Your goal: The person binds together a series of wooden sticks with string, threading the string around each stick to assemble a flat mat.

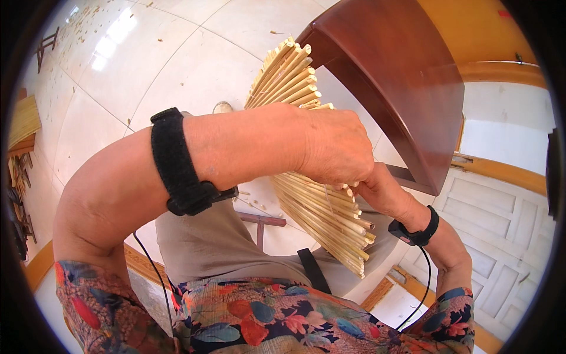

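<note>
A fan-like row of pale, peeled stalks (321, 215), tied side by side with thin thread, rests over my lap and rises past my knees. Across the middle of this row lies my left hand (339, 144), its fingers curled closed near the cut stalk ends; what they grip is hidden under the hand. Close against it on the right is my right hand (380, 186), fingers bent inward at the same edge and partly covered by the left hand. Whatever it pinches cannot be made out.
A dark red-brown wooden stool or chair (407, 76) stands just beyond my hands on the right. Bits of stalk litter the tiled floor (194, 65). Below the stalks is a small wooden T-shaped piece (262, 221). A white panelled door (489, 230) is at the right.
</note>
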A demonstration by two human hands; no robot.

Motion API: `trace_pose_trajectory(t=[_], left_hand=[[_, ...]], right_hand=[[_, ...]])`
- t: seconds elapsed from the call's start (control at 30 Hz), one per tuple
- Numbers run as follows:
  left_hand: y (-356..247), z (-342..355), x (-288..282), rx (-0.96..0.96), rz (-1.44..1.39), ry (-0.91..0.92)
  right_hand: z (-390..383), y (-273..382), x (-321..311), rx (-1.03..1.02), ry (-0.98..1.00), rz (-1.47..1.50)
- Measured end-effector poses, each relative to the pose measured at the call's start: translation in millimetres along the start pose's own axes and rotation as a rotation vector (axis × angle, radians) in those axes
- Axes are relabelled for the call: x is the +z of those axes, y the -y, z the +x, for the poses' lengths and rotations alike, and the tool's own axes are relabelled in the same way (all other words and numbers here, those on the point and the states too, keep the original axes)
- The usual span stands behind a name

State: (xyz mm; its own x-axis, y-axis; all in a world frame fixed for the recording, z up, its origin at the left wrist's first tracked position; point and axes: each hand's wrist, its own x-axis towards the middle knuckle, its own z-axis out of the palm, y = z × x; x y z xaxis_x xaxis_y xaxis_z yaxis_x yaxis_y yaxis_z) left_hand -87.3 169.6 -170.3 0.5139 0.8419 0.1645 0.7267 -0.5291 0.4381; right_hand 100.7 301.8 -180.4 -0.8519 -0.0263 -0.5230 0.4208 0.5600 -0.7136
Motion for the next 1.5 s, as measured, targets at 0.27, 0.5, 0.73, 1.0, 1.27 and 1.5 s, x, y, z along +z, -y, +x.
trace_pose_trajectory(t=[0.27,0.5,0.73,1.0,1.27,1.5], left_hand=[[1,-3,7,-0.018,0.044,0.041],[-1,-8,13,-0.04,0.06,0.059],[-11,-18,20,-0.08,0.148,0.089],[-43,-45,-24,-0.082,0.115,-0.143],[-116,-61,-113,-0.366,-0.208,-0.606],[-129,-67,-84,-0.431,-0.67,-1.153]], right_hand=[[4,18,4,0.143,0.023,0.108],[10,15,13,-0.047,-0.028,0.065],[14,18,20,-0.021,-0.038,-0.047],[-99,63,-29,-0.042,-0.42,-0.314],[-256,122,-3,-0.32,-1.454,-0.146],[-256,124,43,-0.446,-1.325,-0.708]])
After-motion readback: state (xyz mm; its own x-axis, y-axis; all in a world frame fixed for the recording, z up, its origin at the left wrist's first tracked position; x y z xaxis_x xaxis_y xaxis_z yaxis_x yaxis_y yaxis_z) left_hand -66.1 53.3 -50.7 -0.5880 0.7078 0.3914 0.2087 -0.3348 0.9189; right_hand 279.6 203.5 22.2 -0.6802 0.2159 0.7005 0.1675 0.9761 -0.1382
